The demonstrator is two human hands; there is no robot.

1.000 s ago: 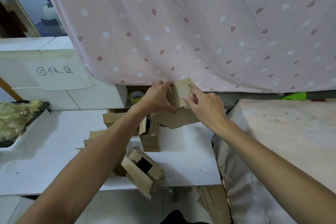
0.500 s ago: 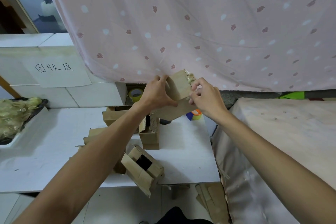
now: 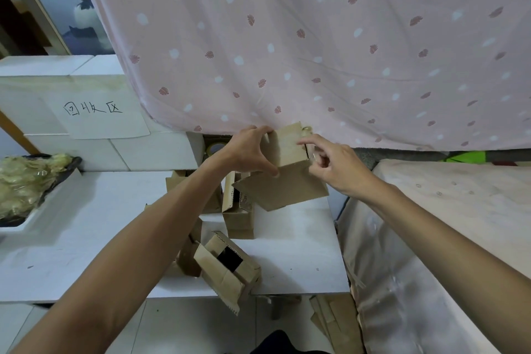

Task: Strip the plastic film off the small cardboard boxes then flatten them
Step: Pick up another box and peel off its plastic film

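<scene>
Our left hand grips the box from its left; our right hand pinches film at its right edge. Held over the table's far side, the box tilts, far end raised; long axis unclear.

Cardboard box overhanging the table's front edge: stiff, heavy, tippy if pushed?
Probably tippy: the cardboard box lies tilted with one end past the white table edge, so a forward nudge may drop it. Likely light: thin corrugated card. Its loose open flaps would probably flex.
</scene>
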